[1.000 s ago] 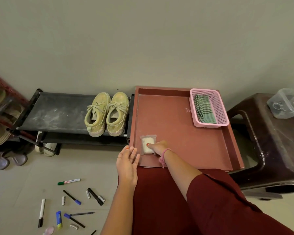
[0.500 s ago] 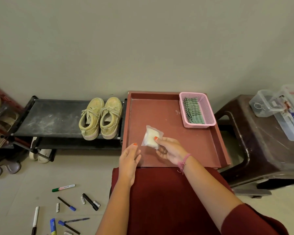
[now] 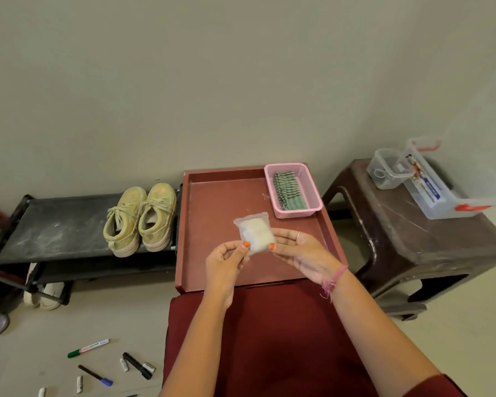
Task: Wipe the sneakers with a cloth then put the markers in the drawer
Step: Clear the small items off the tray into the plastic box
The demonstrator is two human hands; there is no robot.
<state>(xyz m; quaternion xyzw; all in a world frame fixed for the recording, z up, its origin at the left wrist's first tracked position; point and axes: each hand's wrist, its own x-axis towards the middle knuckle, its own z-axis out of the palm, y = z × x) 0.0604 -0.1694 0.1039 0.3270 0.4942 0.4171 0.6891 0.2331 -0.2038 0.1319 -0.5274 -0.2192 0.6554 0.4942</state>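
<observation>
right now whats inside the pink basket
A folded green striped cloth lies inside the pink basket, filling most of its floor. Whether anything sits beneath the cloth cannot be seen, because the cloth covers it.

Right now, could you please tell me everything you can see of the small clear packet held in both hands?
The small clear packet is a see-through plastic pouch with what looks like a zip seal along its top edge, filled with something white. It is held up over the red tray, slightly tilted, touching nothing else. The left hand pinches its lower left corner and the right hand its lower right corner, thumbs on the front. What the white filling is cannot be told.
</observation>
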